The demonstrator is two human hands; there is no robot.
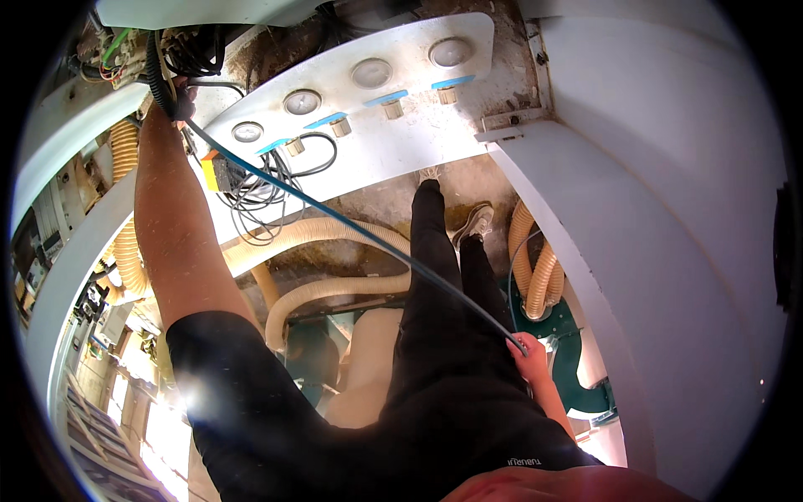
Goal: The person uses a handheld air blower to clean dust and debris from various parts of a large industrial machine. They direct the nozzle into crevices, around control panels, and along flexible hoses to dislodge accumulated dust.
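A thin blue-grey hose or cable runs nearly straight from the upper left down to the lower right. Its lower end is gripped in my right hand, fingers closed around it, near my thigh. My left arm reaches up to the machine, where my left hand is among dark cables, beside a black corrugated conduit and near the hose's upper end. Most of the left fingers are shadowed or hidden, so their grip does not show.
A white panel with gauges and knobs lies ahead. Below it hang coiled black cables beside a yellow box. Cream ribbed ducts cross the floor area. Green machinery and a white cabinet wall are at right.
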